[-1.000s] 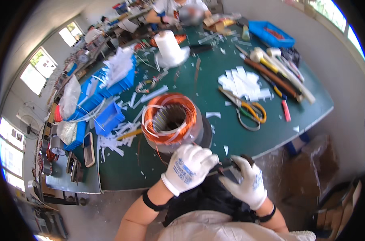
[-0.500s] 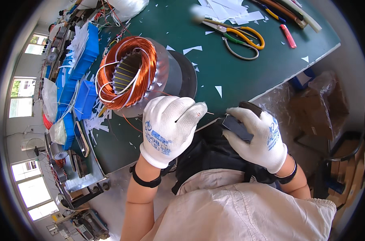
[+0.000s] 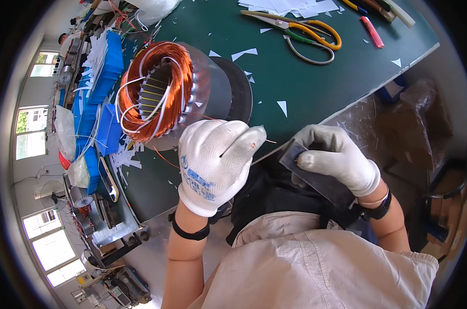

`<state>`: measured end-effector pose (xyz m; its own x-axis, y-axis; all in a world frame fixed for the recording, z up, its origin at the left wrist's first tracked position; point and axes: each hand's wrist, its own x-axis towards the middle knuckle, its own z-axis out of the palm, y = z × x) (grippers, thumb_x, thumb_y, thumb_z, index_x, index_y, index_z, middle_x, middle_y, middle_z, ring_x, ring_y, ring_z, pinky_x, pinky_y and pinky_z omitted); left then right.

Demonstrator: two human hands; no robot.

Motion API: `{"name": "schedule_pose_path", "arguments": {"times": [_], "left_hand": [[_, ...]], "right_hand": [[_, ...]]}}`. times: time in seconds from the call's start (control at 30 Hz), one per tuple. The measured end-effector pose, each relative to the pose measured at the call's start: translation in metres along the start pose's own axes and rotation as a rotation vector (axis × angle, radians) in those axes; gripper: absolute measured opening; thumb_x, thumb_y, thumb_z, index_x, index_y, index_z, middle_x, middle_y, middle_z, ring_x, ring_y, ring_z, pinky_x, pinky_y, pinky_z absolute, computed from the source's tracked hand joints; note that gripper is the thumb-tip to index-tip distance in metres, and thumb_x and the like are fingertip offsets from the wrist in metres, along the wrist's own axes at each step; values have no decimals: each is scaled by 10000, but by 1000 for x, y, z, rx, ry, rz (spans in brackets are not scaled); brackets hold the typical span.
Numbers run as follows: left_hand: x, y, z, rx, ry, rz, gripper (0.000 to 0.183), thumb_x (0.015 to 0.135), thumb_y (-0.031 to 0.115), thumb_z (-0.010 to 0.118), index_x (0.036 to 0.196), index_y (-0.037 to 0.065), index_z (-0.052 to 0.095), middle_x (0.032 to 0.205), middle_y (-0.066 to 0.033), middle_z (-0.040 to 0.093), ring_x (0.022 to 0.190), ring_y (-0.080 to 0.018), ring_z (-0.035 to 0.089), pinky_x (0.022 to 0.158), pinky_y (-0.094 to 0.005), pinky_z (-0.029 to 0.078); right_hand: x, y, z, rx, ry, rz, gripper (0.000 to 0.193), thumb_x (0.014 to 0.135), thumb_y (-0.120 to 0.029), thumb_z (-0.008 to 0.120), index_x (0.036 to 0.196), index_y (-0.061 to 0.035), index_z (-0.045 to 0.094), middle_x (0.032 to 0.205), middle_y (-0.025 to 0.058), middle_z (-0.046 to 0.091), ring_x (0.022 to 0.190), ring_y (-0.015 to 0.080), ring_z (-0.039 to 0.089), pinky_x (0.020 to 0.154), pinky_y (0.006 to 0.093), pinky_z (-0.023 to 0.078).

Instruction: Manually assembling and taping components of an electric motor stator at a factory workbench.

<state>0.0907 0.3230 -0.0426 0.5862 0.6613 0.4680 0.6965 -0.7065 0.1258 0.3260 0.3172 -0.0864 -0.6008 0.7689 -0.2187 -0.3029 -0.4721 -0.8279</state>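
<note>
My left hand (image 3: 215, 165), in a white knit glove, is closed in a pinch on a thin copper wire (image 3: 272, 141), whose end pokes out past the fingertips. Just beyond that hand is a motor stator (image 3: 184, 85) with thick copper windings and white sleeved leads, lying on its side on the green table. In my right hand (image 3: 336, 159), also gloved, a dark flat rectangular piece (image 3: 323, 186) is gripped between thumb and fingers, held tilted over my lap. Its exact kind cannot be made out. The two hands are apart, near the table's front edge.
Scissors with yellow and green handles (image 3: 308, 36) lie at the far side, by white paper pieces (image 3: 295, 6) and a pink-red stick (image 3: 372, 32). Blue bins (image 3: 108, 129) stand at left. A cardboard box (image 3: 406, 136) sits beyond the table's right edge.
My right hand has turned and shifted slightly right, so the dark flat piece now shows more of its face. My left hand keeps its pinch nearly in place.
</note>
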Motion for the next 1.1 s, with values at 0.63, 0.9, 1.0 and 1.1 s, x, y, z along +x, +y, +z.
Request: {"name": "schedule_pose_path", "arguments": {"times": [0.63, 0.9, 1.0, 1.1], "left_hand": [[1, -8, -5, 17, 21, 28, 395, 645, 39, 723, 1020, 165, 728, 937, -21, 663, 792, -268, 638, 716, -423, 499], [2, -5, -3, 32, 2, -3, 346, 664, 64, 737, 997, 153, 704, 899, -32, 640, 771, -272, 627, 707, -428, 488], [4, -1, -1, 15, 8, 15, 333, 673, 67, 733, 993, 149, 693, 892, -34, 637, 763, -279, 623, 698, -427, 486], [7, -4, 5, -56, 14, 30, 328, 670, 67, 730, 988, 144, 694, 899, -37, 640, 759, -283, 620, 694, -431, 488]], "right_hand": [[19, -5, 23, -11, 32, -29, 354, 927, -269, 729, 1103, 30, 659, 929, 48, 694, 778, 118, 630, 730, 253, 515], [15, 6, 36, -1374, 503, -858, 375, 700, -111, 759, 1070, -115, 701, 1024, 113, 703, 851, 305, 667, 736, 412, 530], [-5, 17, 17, -1411, 481, -799, 389, 669, -133, 778, 1053, -119, 714, 1056, 128, 701, 890, 289, 661, 754, 399, 524], [-5, 12, 24, -1267, 559, -741, 436, 648, -133, 805, 1070, -89, 708, 1032, 155, 695, 905, 323, 661, 779, 426, 524]]}}
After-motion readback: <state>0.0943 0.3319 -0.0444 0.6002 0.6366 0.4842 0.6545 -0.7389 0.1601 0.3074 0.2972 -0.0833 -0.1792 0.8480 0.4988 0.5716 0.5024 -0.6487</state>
